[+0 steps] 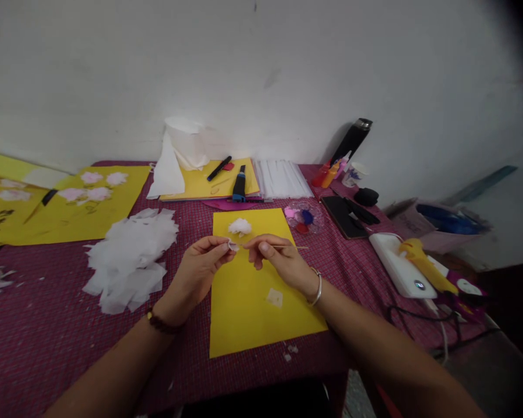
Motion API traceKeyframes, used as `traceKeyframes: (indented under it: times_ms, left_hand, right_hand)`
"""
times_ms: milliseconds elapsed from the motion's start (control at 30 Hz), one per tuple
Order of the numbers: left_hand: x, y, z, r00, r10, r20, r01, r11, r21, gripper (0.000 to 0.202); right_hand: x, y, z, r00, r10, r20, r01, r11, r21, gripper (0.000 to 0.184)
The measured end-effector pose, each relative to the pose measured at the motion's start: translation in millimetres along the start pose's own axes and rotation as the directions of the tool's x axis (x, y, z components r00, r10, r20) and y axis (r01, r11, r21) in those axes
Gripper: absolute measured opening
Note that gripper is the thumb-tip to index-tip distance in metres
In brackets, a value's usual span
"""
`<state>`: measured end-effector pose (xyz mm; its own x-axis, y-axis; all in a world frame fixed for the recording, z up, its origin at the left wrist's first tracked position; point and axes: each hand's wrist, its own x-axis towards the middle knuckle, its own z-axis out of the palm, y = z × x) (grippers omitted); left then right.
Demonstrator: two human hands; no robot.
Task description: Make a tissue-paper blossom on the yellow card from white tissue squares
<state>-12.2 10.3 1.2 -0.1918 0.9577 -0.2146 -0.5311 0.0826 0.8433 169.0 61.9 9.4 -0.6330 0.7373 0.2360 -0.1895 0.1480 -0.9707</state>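
Note:
My left hand (203, 264) pinches a small piece of white tissue paper (233, 246) between thumb and fingers, above a yellow sheet (244, 313). In my right hand (283, 261) is a thin wooden stick (300, 248); its near tip points at the tissue, though whether they touch I cannot tell. A crumpled white tissue flower (239, 226) lies near the top of the sheet, just beyond my fingers. Lower down, a flat translucent square (274, 298) rests on the yellow paper.
A heap of white tissue pieces (131, 255) lies to the left. Yellow sheets with pale pink flowers (108, 203) are beyond it. At the back sits a blue-black cutter (239, 184); a paint palette (305, 217), power bank (401, 267) and yellow glue gun (427, 267) are on the right.

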Motion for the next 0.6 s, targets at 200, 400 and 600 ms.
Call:
traceKeyframes:
  times_ms: [200, 400, 600]
  left_hand:
    - [1, -2, -0.8, 0.998, 0.055, 0.002, -0.055, 0.998, -0.005, 0.020]
    - [-1, -3, -4.8, 0.987, 0.145, 0.067, -0.153, 0.979, 0.133, 0.014]
    - [-4, -4, -2.9, 0.954, 0.268, 0.137, -0.300, 0.875, 0.380, 0.009]
  right_hand:
    - [1, 1, 2, 1.000, 0.012, -0.023, -0.010, 0.998, 0.064, 0.028]
    - [1, 7, 4, 0.993, 0.114, -0.008, -0.107, 0.952, 0.286, 0.024]
    - [3, 14, 6, 0.970, 0.218, -0.104, -0.180, 0.938, 0.296, 0.038]
